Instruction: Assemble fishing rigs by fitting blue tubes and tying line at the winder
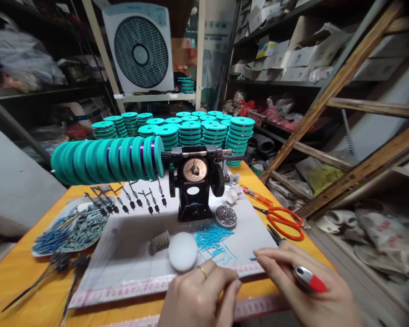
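The work area is a crowded storeroom; a yellow table [313, 259] carries a white board [122, 268]. At the near edge, the left hand [201, 295] has its fingers curled together; whether anything is pinched there cannot be told. To its right, the right hand [313, 290] grips a red-and-silver tool [315, 281] against the palm, thumb and forefinger extended to the left. A pink measuring strip [122, 290] runs along the board's near edge.

Just beyond the left hand lie a white round piece [183, 252], a small spool [159, 242] at its left and scattered blue sticks [211, 238] at its right. Orange-handled scissors [284, 222] rest farther right. A dish of metal bits [226, 216] sits near a black winding machine [194, 204], whose shaft bears green reels [105, 159] extending left. Stacked green spools [191, 131] stand behind; a box fan [141, 52] is farthest.
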The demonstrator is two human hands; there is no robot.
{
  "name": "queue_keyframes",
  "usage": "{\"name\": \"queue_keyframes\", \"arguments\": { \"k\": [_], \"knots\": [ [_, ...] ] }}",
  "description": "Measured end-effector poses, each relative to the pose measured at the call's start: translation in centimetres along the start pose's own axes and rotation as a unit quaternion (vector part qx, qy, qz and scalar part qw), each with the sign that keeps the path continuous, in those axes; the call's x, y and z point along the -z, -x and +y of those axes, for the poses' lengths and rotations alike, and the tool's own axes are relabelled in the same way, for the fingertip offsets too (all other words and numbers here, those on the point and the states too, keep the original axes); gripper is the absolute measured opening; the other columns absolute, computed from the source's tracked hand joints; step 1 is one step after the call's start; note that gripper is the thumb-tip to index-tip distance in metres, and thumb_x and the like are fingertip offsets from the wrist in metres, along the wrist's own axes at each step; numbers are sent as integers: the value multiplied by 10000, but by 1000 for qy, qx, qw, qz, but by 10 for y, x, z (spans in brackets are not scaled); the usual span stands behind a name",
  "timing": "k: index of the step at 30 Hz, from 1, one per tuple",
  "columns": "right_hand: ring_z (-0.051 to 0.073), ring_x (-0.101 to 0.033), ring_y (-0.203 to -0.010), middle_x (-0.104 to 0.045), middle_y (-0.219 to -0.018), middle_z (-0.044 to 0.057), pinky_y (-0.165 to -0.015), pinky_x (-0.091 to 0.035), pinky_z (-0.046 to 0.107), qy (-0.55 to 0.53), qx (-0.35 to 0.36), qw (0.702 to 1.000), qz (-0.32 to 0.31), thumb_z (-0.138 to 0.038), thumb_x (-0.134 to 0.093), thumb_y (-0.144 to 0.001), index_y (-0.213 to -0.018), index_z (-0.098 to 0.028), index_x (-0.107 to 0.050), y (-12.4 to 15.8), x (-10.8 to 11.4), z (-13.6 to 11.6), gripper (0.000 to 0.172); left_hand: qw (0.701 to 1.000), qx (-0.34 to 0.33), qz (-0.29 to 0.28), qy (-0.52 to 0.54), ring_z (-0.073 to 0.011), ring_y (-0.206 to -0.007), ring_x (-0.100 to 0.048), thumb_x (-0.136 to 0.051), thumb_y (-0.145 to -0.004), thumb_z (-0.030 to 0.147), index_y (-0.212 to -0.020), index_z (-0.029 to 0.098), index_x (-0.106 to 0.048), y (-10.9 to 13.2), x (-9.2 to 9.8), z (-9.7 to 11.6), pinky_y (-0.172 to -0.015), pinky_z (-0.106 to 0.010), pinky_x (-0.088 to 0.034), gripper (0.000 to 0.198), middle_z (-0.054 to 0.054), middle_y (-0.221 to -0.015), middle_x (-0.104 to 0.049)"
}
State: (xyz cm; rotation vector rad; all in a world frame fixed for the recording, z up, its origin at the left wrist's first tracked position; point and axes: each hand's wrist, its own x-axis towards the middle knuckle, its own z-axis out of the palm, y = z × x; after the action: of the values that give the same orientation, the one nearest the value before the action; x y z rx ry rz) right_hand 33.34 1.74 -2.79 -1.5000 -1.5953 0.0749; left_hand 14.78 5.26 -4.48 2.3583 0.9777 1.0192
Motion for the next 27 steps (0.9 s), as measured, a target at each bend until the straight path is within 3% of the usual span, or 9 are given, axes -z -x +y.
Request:
{"name": "queue_keyframes", "arguments": {
  "k": [5, 9, 12, 17, 19, 21, 24, 27],
  "knots": [
    [158, -692, -748, -731, -826, 1, -705, -527, 200, 22, -39, 999, -19, -355, -626, -859, -785, -243, -726, -1, 2, 27, 168, 977, -53, 34, -202, -245, -681, -534, -462, -857, 106, -800, 206, -619, -9, -12, -3, -513, -304, -326, 196, -43, -731, -589],
    [173, -698, -767, -736, -842, 8, -745, -532, 228, 15, -60, 998, -27, -359, -625, -860, -802, -247, -739, 5, 6, 32, 170, 975, -83, 17, -207, -229, -694, -476, -536, -813, 94, -794, 204, -630, -12, -20, 3, -534, -311, -291, 146, -39, -747, -569],
    [169, -690, -724, -726, -799, 15, -680, -537, 215, -14, -63, 997, -41, -345, -615, -866, -787, -243, -741, 6, 6, 26, 180, 972, -97, 21, -213, -225, -692, -453, -600, -786, 97, -780, 202, -634, -16, -19, 5, -538, -313, -290, 111, -35, -729, -549],
    [171, -683, -697, -715, -766, 28, -643, -537, 205, -82, -112, 990, -25, -345, -622, -853, -747, -224, -743, 3, 1, 22, 201, 959, -82, -28, -271, -224, -700, -484, -627, -813, 121, -701, 189, -608, -33, -19, 5, -550, -312, -363, 133, -32, -724, -559],
    [174, -683, -712, -718, -785, 35, -653, -540, 205, -109, -134, 985, -23, -353, -630, -843, -754, -220, -746, 3, 1, 23, 197, 957, -74, -45, -278, -233, -722, -510, -637, -812, 132, -783, 186, -644, -39, -21, 6, -574, -329, -414, 61, -38, -761, -587],
    [184, -678, -731, -720, -805, 50, -671, -543, 219, -143, -161, 977, -9, -359, -657, -819, -760, -210, -751, 4, 0, 24, 186, 965, -62, -53, -249, -249, -780, -536, -640, -815, 148, -1002, 190, -660, -42, -21, 7, -621, -360, -458, 193, -54, -872, -619],
    [163, -632, -656, -681, -738, 56, -604, -527, 227, -262, -230, 934, 73, -384, -733, -755, -781, -198, -754, 8, -3, 19, 190, 997, -12, -47, -68, -232, -863, -550, -633, -835, 186, -1184, 235, -582, -41, -20, 13, -704, -365, -478, 356, -52, -996, -603],
    [86, -419, -408, -471, -491, -19, -389, -384, 193, -445, -330, 822, 133, -473, -764, -711, -823, -204, -742, 16, -13, 5, 293, 982, 83, -13, 172, -160, -862, -554, -672, -806, 193, -1126, 240, -558, -37, -20, 20, -730, -274, -468, 343, -21, -987, -580]
  ]
}}
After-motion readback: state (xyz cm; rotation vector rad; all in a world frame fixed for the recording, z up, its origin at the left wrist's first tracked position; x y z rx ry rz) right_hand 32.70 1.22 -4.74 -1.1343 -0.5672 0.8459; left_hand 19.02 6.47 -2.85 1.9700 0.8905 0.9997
